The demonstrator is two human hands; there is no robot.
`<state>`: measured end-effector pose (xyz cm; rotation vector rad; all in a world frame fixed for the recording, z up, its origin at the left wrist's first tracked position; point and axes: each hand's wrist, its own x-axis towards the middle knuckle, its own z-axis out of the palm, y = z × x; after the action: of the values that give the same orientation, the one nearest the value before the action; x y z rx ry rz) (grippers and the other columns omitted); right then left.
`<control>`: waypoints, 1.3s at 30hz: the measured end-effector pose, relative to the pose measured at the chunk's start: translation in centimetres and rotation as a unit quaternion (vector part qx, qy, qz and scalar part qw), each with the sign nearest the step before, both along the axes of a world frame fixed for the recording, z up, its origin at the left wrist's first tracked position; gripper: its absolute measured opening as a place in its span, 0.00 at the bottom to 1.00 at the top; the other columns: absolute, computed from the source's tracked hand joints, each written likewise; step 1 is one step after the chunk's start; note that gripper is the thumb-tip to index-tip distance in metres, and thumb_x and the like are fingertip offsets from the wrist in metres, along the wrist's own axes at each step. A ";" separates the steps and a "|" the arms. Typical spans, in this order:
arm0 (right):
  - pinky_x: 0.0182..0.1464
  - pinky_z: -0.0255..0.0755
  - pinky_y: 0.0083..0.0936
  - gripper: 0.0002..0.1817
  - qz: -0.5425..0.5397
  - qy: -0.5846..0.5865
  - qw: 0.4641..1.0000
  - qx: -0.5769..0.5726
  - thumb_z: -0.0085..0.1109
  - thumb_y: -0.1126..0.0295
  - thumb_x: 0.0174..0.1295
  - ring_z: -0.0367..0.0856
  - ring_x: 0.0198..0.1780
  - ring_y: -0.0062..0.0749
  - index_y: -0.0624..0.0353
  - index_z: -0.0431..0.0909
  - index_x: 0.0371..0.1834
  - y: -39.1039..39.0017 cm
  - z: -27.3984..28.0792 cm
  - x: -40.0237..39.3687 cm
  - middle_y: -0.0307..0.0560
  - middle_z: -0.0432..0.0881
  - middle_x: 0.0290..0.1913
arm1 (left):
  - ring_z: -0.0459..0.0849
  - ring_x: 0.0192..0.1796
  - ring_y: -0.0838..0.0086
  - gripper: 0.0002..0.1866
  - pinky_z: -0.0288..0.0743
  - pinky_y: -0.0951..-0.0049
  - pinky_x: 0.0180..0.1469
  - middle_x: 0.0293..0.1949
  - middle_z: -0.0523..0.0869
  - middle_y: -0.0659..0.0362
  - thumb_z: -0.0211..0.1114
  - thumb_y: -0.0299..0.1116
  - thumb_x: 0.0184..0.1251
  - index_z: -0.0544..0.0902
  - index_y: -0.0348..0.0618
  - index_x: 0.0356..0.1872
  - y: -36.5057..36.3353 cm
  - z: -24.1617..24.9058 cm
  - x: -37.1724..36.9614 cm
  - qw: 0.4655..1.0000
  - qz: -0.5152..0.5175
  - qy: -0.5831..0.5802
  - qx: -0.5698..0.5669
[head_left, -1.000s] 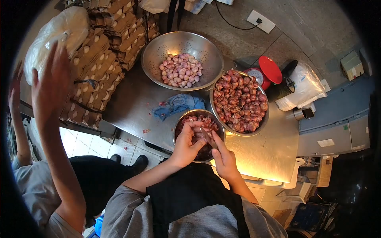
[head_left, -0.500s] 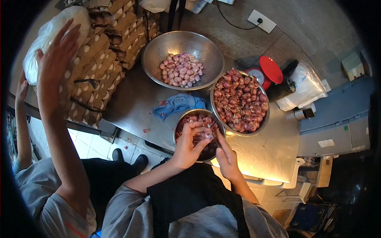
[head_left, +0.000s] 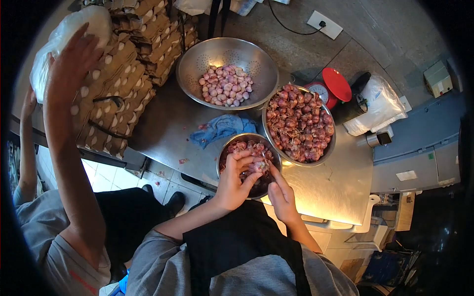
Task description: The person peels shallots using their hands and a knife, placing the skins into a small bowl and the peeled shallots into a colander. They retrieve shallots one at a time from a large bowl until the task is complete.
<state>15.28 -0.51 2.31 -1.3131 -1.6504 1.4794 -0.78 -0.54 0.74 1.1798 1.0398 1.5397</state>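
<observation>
My left hand (head_left: 234, 180) is closed around a small shallot (head_left: 260, 166), which shows pale between the fingertips. Beside it, my right hand (head_left: 282, 195) has its index finger reaching up to the shallot and its fingers curled; whatever they may hold is hidden. Both hands are over a small metal bowl (head_left: 221, 157) with reddish shallot skins inside. Just beyond, to the right, a metal bowl (head_left: 268, 129) is heaped with unpeeled shallots (head_left: 300, 123). A perforated colander (head_left: 190, 64) farther back holds peeled, pinkish shallots (head_left: 227, 86).
A crumpled blue cloth (head_left: 222, 129) lies on the steel table (head_left: 340, 185). Behind the unpeeled shallots stands a red scale (head_left: 337, 85) near a plastic bag (head_left: 377, 106). At left, another person's arm (head_left: 64, 133) reaches to a white bag (head_left: 74, 29) by stacked egg trays (head_left: 118, 89).
The other person's hand has shifted slightly right and down at the white bag, and their body has moved a little. My hands stay over the small bowl, with the shallot turned slightly.
</observation>
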 end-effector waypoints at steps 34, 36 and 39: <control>0.50 0.66 0.24 0.22 0.016 -0.061 0.983 0.174 0.39 0.66 0.66 0.75 0.53 0.42 0.58 0.59 0.64 -0.6 -0.1 -1.5 0.58 0.70 0.57 | 0.72 0.49 0.77 0.22 0.65 0.77 0.54 0.45 0.73 0.57 0.60 0.20 0.57 0.63 0.40 0.51 -0.5 -0.2 -0.3 0.966 -0.075 -0.218 -0.120; 0.51 0.65 0.23 0.22 0.006 -0.031 0.992 0.126 0.39 0.67 0.66 0.74 0.54 0.39 0.60 0.60 0.63 -0.5 -0.2 -1.3 0.56 0.70 0.57 | 0.72 0.50 0.76 0.21 0.65 0.77 0.55 0.46 0.73 0.56 0.59 0.20 0.58 0.63 0.39 0.51 -0.5 -0.2 -0.3 0.964 -0.077 -0.225 -0.118; 0.54 0.63 0.22 0.21 -0.015 0.013 0.998 0.053 0.40 0.67 0.67 0.71 0.56 0.34 0.61 0.61 0.62 -0.4 -0.5 -1.0 0.53 0.70 0.57 | 0.72 0.51 0.75 0.20 0.66 0.77 0.55 0.47 0.73 0.54 0.56 0.20 0.60 0.62 0.39 0.52 -0.4 -0.6 -0.4 0.965 -0.081 -0.227 -0.106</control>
<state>14.29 -0.87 1.83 -1.2505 -1.6615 1.3673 -1.18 -0.93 0.14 0.6979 0.7560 1.4369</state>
